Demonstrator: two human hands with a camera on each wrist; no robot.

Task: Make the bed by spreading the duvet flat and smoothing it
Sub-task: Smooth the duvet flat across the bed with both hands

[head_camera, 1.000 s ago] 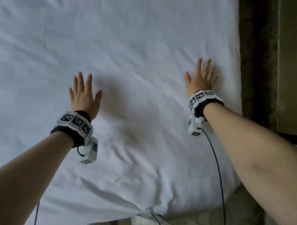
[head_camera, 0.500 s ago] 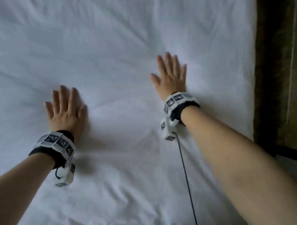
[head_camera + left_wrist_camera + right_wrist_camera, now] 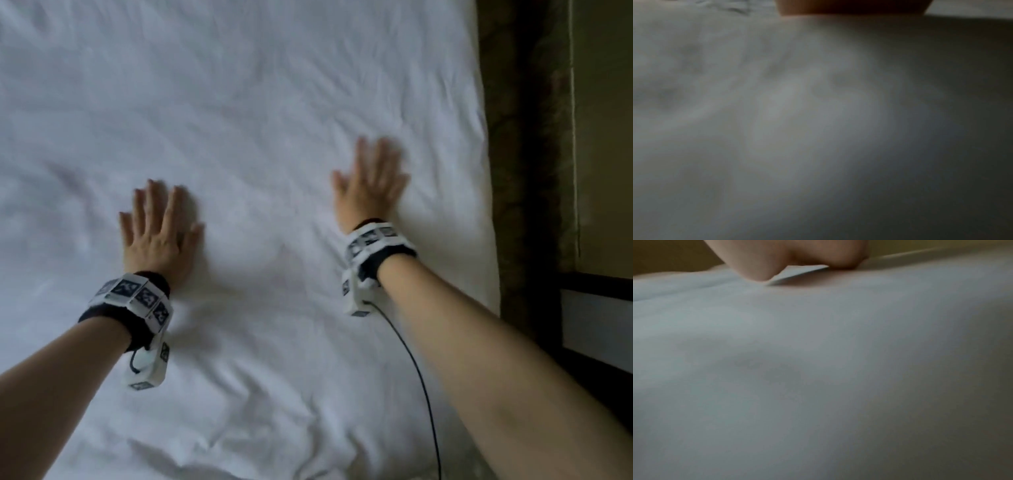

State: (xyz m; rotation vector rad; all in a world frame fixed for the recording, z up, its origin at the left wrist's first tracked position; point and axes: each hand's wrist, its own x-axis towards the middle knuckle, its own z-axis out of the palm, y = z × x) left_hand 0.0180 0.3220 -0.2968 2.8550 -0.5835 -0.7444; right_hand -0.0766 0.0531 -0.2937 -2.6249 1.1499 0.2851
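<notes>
A white duvet (image 3: pixel 260 113) covers nearly the whole head view, with shallow creases across it and deeper folds near the bottom edge. My left hand (image 3: pixel 159 229) lies flat on it at centre left, fingers straight and slightly spread. My right hand (image 3: pixel 371 185) presses flat on it toward the right side, blurred by motion, fingers straight. Both wrist views sit close over the fabric: the duvet (image 3: pixel 777 121) fills the left one, the duvet (image 3: pixel 797 369) fills the right one, where the heel of my right hand (image 3: pixel 789 257) touches the cloth at the top.
The duvet's right edge (image 3: pixel 488 205) runs down beside a dark patterned carpet strip (image 3: pixel 527 154). A wall and a pale piece of furniture (image 3: pixel 596 329) stand further right. A black cable (image 3: pixel 423 383) trails from my right wrist over the duvet.
Both hands slid over the duvet: leftward first, then back to the right. The right hand is now closer to the duvet's right edge and blurred; the left sits nearer the middle.
</notes>
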